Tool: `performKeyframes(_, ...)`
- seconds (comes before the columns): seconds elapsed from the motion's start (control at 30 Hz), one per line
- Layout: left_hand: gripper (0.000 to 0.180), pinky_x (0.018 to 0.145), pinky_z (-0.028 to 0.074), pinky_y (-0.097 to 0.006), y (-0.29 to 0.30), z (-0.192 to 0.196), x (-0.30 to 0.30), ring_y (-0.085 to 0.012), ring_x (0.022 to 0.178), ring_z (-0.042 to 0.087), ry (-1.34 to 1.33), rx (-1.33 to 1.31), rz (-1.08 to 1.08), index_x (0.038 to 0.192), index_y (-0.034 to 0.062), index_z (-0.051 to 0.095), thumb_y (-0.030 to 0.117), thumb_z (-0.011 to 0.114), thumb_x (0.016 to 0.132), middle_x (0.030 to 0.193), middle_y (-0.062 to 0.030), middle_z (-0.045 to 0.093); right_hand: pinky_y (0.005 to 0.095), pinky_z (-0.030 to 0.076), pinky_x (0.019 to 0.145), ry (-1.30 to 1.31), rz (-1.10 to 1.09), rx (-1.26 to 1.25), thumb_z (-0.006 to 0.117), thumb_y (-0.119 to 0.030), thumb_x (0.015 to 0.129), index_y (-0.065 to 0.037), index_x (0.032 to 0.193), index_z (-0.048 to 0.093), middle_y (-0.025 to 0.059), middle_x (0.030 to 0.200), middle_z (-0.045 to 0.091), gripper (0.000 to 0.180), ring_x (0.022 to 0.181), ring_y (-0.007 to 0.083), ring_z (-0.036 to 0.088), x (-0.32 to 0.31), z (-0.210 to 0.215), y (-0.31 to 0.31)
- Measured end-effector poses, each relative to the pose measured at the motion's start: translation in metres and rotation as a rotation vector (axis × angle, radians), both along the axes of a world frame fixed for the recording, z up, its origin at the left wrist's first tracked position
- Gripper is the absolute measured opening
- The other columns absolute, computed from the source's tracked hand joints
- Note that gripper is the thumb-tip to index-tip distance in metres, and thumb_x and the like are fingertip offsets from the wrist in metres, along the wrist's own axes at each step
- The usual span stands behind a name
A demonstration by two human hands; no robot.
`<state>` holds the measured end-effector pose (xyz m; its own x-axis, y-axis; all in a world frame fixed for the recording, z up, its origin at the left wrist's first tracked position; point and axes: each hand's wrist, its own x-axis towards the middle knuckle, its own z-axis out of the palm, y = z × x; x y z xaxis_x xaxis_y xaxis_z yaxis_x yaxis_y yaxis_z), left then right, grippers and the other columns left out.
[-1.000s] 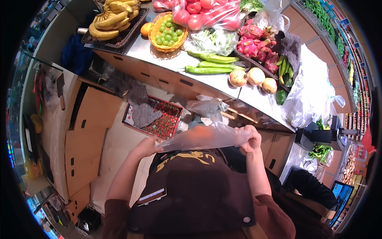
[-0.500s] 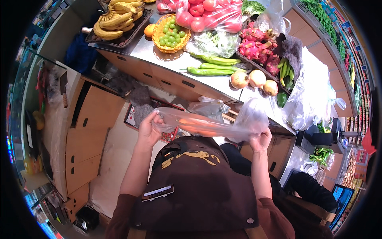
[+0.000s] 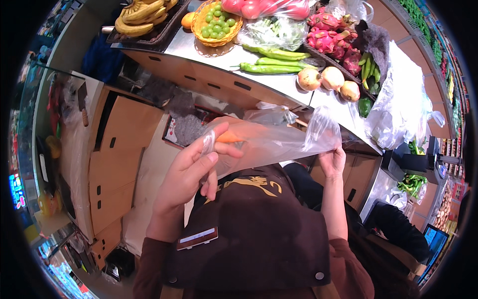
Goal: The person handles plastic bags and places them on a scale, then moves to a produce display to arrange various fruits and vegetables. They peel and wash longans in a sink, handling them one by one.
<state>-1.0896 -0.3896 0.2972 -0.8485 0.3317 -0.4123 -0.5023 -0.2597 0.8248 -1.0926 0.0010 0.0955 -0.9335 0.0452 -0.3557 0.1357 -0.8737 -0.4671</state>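
Holding a filmy, crinkled, translucent plastic bag (image 3: 284, 142).

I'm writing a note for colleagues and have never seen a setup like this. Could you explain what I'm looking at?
There is no machine here: a person works with two bare hands. The view comes from a wide fisheye camera worn on the head and looking down, so straight edges bend near the rim. Picture left is the person's left. The dark shape below is their apron.

The right hand grips one end of a clear plastic bag; the left hand, fingers spread, touches the other. Something orange shows through, too blurred to name.

On the counter beyond are bananas, green grapes in a yellow basket, long green peppers, dragon fruit and pale round fruits.
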Motion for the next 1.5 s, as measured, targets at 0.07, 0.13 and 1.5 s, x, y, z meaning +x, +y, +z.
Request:
performKeyframes(0.07,0.053,0.042,0.041,-0.015,0.001,0.008,0.002,-0.0079,0.044,0.052,0.019,-0.005,0.067,0.139,-0.0064,0.025,0.007,0.038,0.09,0.117,-0.0227,0.056,0.0404,0.039,0.102,-0.056,-0.004,-0.024,0.05,-0.001,0.081,0.0,0.116,0.052,0.0104,0.12,0.056,0.035,0.115,0.0251,0.051,-0.005,0.01,-0.012)
performKeyframes(0.13,0.054,0.04,0.039,-0.013,0.001,0.014,0.004,-0.0064,0.041,0.05,0.034,-0.007,0.181,0.138,-0.0088,0.026,0.005,0.038,0.087,0.121,-0.026,0.053,0.0402,0.041,0.101,-0.099,-0.023,-0.059,0.05,-0.002,0.084,-0.001,0.115,0.053,0.0098,0.12,0.056,0.031,0.114,0.0244,0.052,-0.009,0.002,-0.017)
performKeyframes(1.5,0.046,0.043,0.045,-0.02,-0.038,0.003,0.026,-0.0127,0.047,0.055,0.117,0.137,0.385,0.132,-0.0056,0.034,0.01,0.042,0.089,0.12,-0.026,0.053,0.0429,0.044,0.088,0.865,1.627,1.807,0.038,-0.057,0.09,-0.015,0.133,0.043,0.0178,0.11,0.06,0.06,0.103,0.0353,0.057,-0.063,0.078,-0.163)
